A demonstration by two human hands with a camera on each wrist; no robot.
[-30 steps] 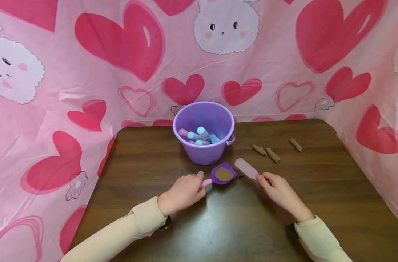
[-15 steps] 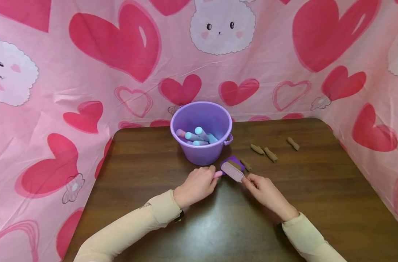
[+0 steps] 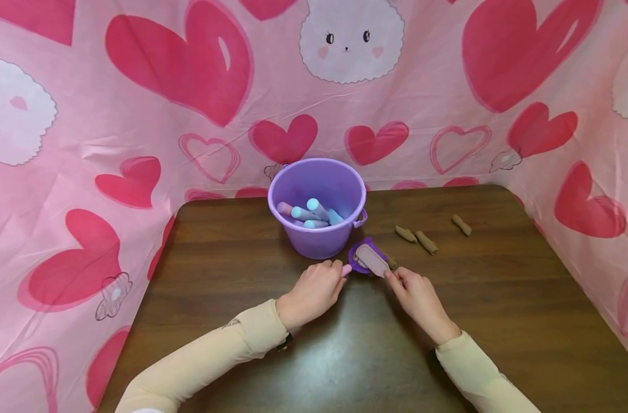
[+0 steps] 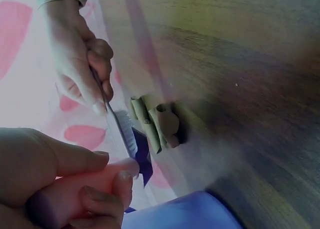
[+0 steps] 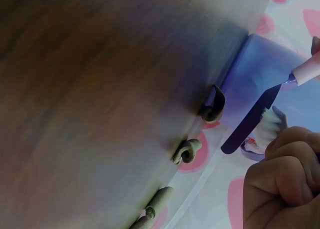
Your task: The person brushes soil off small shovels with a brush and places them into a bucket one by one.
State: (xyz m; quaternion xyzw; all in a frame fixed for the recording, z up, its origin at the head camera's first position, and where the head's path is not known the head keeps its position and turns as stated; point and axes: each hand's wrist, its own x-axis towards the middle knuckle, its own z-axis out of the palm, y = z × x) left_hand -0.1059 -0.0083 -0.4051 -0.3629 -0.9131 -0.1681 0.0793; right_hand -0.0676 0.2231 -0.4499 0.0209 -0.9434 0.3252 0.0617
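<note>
My left hand (image 3: 314, 289) grips the pink handle (image 4: 82, 194) of a small purple toy shovel (image 3: 352, 259), its blade near the bucket's front right. My right hand (image 3: 419, 295) pinches the handle of a pale pink brush (image 3: 371, 259), which lies over the blade. White bristles (image 5: 272, 121) face the blade in the right wrist view. Just right of the blade lies a brown curled roll (image 3: 391, 261), partly hidden by the brush. Further back are brown rolls (image 3: 427, 243), (image 3: 405, 234) and a separate roll (image 3: 461, 225). What lies on the blade is mostly covered.
A purple bucket (image 3: 316, 244) stands behind the hands, with several light-blue-ended sticks (image 3: 314, 205) and a pink-ended one inside. The dark wooden table (image 3: 231, 241) meets a pink heart-patterned cloth (image 3: 210, 103) at the back and sides.
The shovel has moved right and away from me, toward the bucket's right side. The brush has come left over its blade, and the flat brown piece seen there earlier is now largely covered.
</note>
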